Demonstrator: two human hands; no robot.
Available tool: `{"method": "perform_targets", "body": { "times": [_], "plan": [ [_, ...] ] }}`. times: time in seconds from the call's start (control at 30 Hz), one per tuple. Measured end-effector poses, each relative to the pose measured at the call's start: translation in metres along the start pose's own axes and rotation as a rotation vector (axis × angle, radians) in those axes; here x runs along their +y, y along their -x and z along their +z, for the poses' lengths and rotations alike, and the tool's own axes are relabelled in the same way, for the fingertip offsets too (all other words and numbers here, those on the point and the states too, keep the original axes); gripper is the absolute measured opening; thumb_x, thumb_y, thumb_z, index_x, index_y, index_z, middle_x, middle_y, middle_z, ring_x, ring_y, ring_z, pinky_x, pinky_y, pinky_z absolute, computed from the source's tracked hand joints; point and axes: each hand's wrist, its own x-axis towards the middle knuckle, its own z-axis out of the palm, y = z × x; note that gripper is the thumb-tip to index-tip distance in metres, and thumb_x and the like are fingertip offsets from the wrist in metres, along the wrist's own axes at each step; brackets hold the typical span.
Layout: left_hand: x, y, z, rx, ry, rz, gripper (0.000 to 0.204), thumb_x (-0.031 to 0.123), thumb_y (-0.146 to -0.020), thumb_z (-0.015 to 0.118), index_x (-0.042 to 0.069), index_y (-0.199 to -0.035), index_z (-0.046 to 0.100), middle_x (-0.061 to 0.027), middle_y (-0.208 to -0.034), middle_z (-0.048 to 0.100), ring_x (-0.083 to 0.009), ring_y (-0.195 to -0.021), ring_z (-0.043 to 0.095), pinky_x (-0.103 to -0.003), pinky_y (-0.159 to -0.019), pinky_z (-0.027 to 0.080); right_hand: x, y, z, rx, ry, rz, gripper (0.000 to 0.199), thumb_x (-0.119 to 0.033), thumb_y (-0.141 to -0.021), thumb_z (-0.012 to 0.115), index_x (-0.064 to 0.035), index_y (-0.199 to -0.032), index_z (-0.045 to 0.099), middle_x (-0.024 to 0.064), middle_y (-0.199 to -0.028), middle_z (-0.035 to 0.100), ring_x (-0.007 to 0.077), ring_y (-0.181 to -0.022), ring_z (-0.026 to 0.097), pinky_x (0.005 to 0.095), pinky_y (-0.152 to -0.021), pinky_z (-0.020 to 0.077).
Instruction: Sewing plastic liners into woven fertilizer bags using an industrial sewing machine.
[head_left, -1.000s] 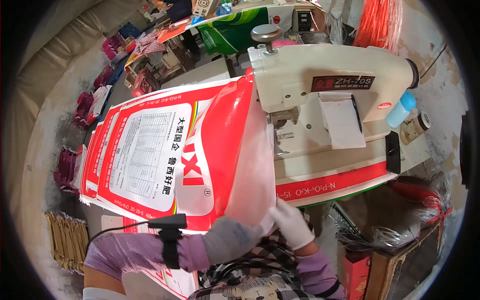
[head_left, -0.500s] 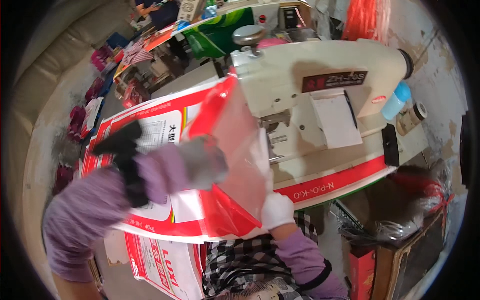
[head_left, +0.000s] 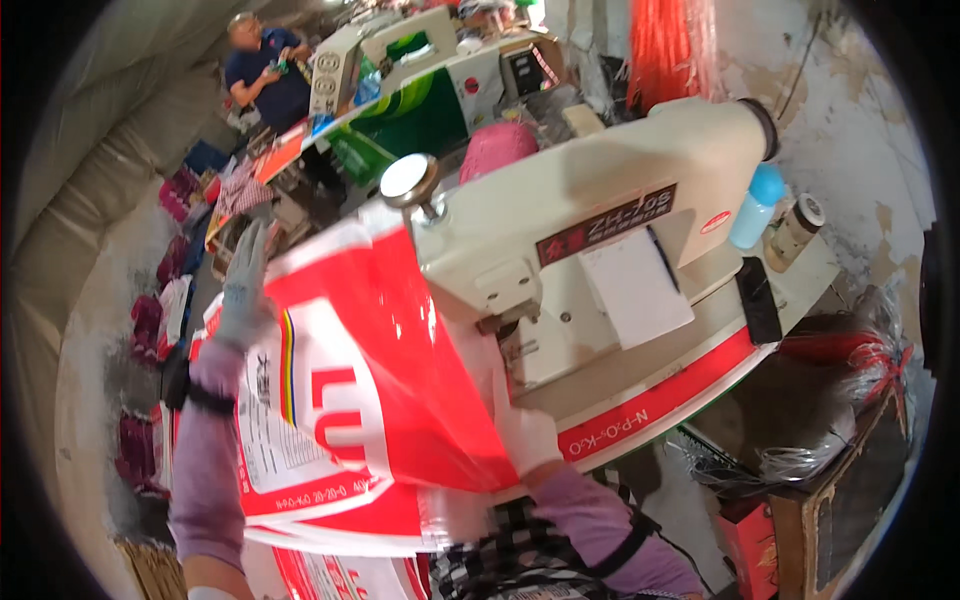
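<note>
A red and white woven sack [head_left: 400, 300] lies spread in front of me, its right edge against an off-white industrial sewing machine [head_left: 560, 200], below the needle area. My left hand [head_left: 240, 290], in a grey glove, rests along the sack's left edge, fingers stretched out and slightly blurred. My right hand [head_left: 528, 438], in a white glove, grips the near right edge of the sack, its forefinger pointing along the edge toward the needle. The fingertips beneath the sack are hidden. More printed sacks [head_left: 345, 575] show under it, near my lap.
On the machine bed lie a white paper pad [head_left: 635, 290] with a pen and a black phone [head_left: 759, 300]. A blue bottle [head_left: 757, 207] and a thread spool [head_left: 795, 230] stand at right. A wooden box [head_left: 840, 490] sits lower right. Another person [head_left: 268, 75] stands far left.
My left hand has swung from above the sack to its left edge. The sack now lies flatter, its printed face turned up. The right hand keeps its grip; my view has shifted.
</note>
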Motion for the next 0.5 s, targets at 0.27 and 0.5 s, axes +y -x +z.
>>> {"method": "perform_targets", "body": {
  "times": [0.27,0.5],
  "plan": [
    [-0.233,0.029,0.024,-0.032,-0.551,-0.401,0.018,0.009,-0.076,0.054,0.006,-0.091,0.064,-0.0157,-0.086,0.066,-0.0352,-0.076,0.062,-0.045,-0.066,0.049,-0.029,0.047,-0.094,0.364,-0.894,-0.336,0.025,-0.029,-0.088,0.059,-0.0089,-0.1,0.069,0.009,-0.086,0.067,0.0279,-0.096,0.062,0.0463,-0.098,0.038],
    [-0.09,0.089,-0.248,0.322,-0.812,0.417,0.031,0.017,-0.08,0.061,0.004,-0.108,0.064,-0.0158,-0.104,0.063,-0.0377,-0.105,0.058,-0.053,-0.096,0.042,-0.047,0.064,-0.083,0.127,-0.429,-0.719,0.014,-0.018,-0.084,0.062,-0.0075,-0.09,0.068,0.0133,-0.112,0.063,0.0298,-0.112,0.052,0.0491,-0.101,0.0338]
  ]
}}
